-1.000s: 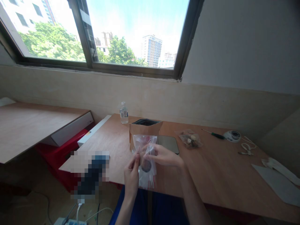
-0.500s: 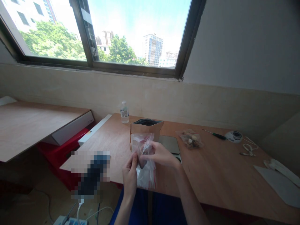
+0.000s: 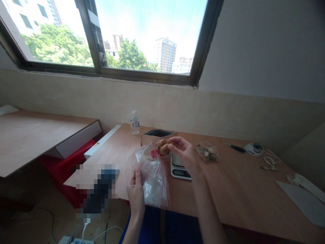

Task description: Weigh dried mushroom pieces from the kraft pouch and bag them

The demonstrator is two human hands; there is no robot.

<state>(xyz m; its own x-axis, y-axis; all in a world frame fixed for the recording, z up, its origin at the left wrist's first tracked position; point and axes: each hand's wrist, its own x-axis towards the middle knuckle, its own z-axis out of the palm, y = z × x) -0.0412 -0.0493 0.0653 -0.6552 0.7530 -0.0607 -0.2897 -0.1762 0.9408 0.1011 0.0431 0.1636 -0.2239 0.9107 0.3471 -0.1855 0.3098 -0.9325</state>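
My left hand (image 3: 136, 186) grips a clear zip bag (image 3: 144, 161) by its side. Between the fingertips of my right hand (image 3: 185, 149) is a brown, knobbly dried piece (image 3: 164, 146), held above the bag's mouth; its exact kind I cannot make out. More clear zip bags (image 3: 157, 189) with red seal lines lie under the left hand at the table's front edge. Behind the hands a brown kraft pouch (image 3: 149, 140) stands with its top open. A white kitchen scale (image 3: 179, 173) sits partly hidden by my right hand.
A filled zip bag (image 3: 208, 154) lies right of the scale. Farther right are a green-handled screwdriver (image 3: 237, 147), a white dome camera (image 3: 254, 148), and a coiled white cable (image 3: 270, 162). A water bottle (image 3: 135, 123) stands at the back. A blurred dark patch (image 3: 98, 193) covers the left front corner.
My right hand has come out of the bag, up and to the right, with the brown piece. The left hand has shifted slightly left with the bag. More of the scale shows.
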